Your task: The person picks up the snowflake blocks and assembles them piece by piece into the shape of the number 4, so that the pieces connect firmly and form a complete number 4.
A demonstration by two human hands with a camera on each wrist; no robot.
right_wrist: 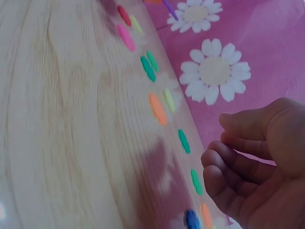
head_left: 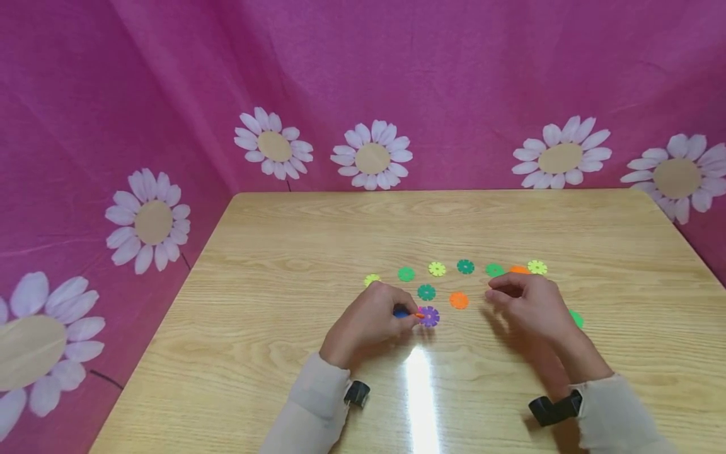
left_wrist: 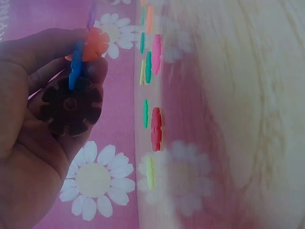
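Note:
My left hand (head_left: 374,315) pinches a joined cluster of notched plastic discs over the table. The cluster includes a blue disc (left_wrist: 76,67), an orange disc (left_wrist: 97,44), a purple disc (head_left: 430,316) and a dark disc (left_wrist: 70,112) near the palm. To the right, my right hand (head_left: 533,306) hovers above the table with loosely bent fingers and nothing held. Between the hands lie an orange disc (head_left: 459,301) and a dark green disc (head_left: 426,292). A blue disc (right_wrist: 192,219) on the table shows near the right hand in the right wrist view.
Loose discs form a rough row beyond the hands, among them a yellow disc (head_left: 437,269) and a green disc (head_left: 495,270). Another green disc (head_left: 576,318) lies right of the right hand. A pink flowered cloth (head_left: 454,75) hangs behind the wooden table (head_left: 283,252).

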